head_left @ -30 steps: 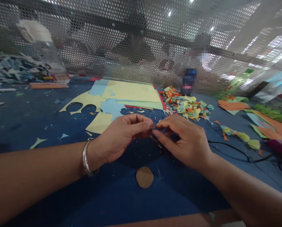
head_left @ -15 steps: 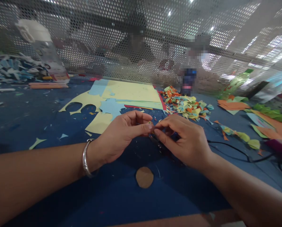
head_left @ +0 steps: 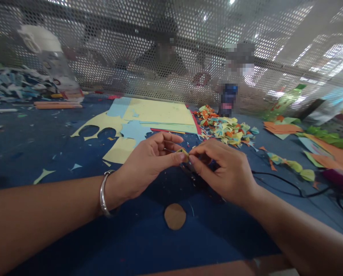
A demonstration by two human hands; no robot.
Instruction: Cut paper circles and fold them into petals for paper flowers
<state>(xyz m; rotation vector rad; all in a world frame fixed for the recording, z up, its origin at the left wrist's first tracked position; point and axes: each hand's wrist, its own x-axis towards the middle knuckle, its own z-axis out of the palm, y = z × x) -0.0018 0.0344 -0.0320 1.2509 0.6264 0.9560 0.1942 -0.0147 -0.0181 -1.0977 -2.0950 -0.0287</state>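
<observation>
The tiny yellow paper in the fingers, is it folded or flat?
Folded: the yellow paper shows edges bent at an angle, between left hand and right hand.

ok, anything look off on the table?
Loose paper scraps litter the blue tabletop, away from the cuttings pile. The white-capped bottle leans in view, possibly just lens distortion. I see no spill.

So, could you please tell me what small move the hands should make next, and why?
Perhaps the right hand should gently press the small yellow piece flatter: the left hand pinches it, the right hand is at its edge, and its folded sides appear to stand apart.
</observation>
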